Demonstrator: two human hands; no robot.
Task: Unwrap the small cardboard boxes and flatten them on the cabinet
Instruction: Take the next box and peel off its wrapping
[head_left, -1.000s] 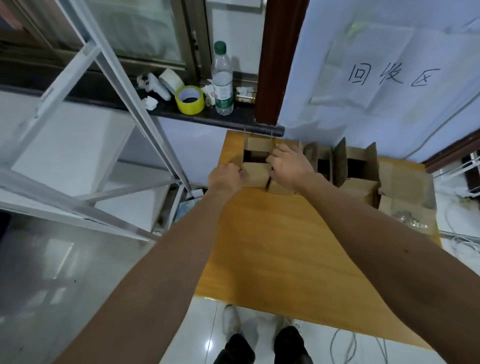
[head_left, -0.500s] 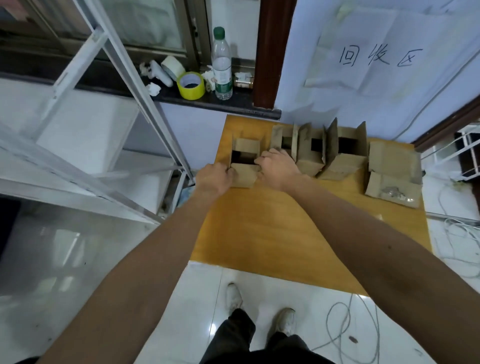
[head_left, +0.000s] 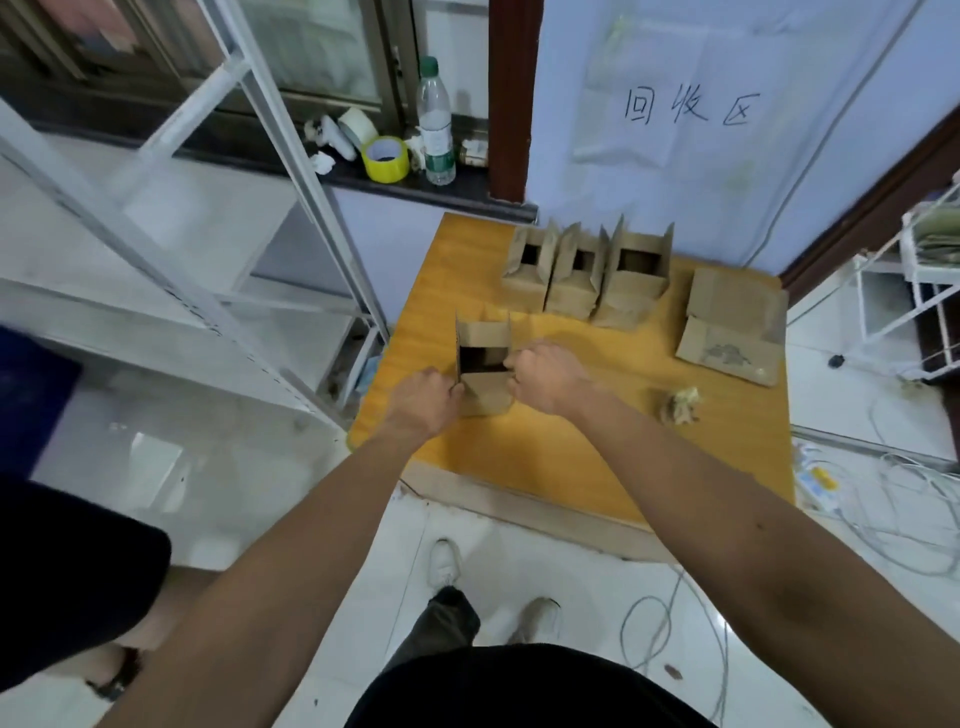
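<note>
Pulled out of the row, one small cardboard box (head_left: 485, 395) now stands nearer on the cabinet (head_left: 545, 457). The left hand (head_left: 423, 397) grips its left side, the right hand (head_left: 545, 376) its right side. Three open boxes (head_left: 576, 275) stand behind, a flat box (head_left: 732, 317) farther right.

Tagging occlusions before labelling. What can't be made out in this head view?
Head view only:
1. Fingertips of the left hand and right hand on the box: hidden behind the knuckles.
2. Inside of that box: too dark.
3. Crumpled wad on the cabinet: blurred, material unclear.
4. Marks on the flattened cardboard: too small and blurred.
</note>
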